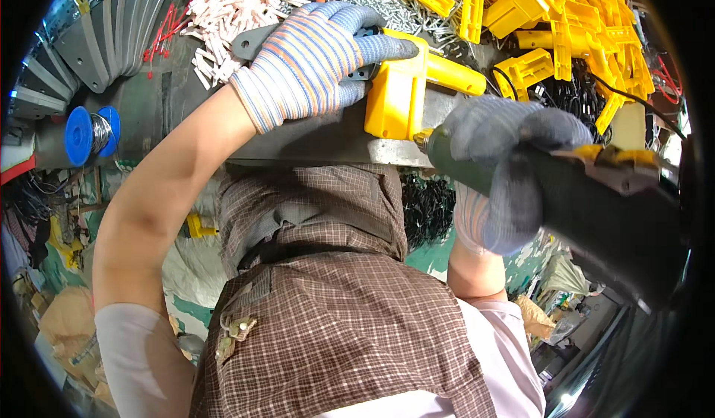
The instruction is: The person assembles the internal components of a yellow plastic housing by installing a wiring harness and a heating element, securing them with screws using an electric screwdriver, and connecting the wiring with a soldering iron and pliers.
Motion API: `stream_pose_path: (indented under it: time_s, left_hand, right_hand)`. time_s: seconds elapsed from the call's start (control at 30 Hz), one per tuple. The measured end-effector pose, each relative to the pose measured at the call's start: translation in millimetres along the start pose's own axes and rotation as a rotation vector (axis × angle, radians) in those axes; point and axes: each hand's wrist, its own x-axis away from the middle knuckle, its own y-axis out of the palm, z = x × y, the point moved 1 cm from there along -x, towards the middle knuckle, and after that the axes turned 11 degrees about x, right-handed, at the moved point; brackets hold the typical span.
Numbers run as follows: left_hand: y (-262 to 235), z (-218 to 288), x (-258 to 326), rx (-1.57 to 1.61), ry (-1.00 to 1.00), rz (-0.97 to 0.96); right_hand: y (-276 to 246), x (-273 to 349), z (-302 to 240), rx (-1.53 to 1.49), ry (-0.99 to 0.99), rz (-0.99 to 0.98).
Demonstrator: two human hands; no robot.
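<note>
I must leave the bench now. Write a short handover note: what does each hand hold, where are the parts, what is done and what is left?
Left hand, in a striped knit glove: presses the yellow plastic housing down at the edge of the grey metal workbench.
Right hand, in a grey glove: grips the dark green power screwdriver, tip at the housing's lower edge.
Parts: more yellow plastic housings piled behind, white plastic pieces and metal screws at the back.
Done: housing positioned, tool applied.
Left: whether the screw is seated cannot be seen; check it.
</note>
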Motion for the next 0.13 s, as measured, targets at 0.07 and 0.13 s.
stream_pose_path:
  time_s: [0.07,0.13]
  left_hand:
    - [0.9,-0.3,2.2,-0.047,-0.007,0.024]
    - [3.4,-1.3,2.3,-0.051,0.016,0.038]
  right_hand:
    - [4.2,1.0,0.8,0.054,-0.054,0.048]
    - [7.0,-1.4,2.1,0.082,-0.085,0.063]
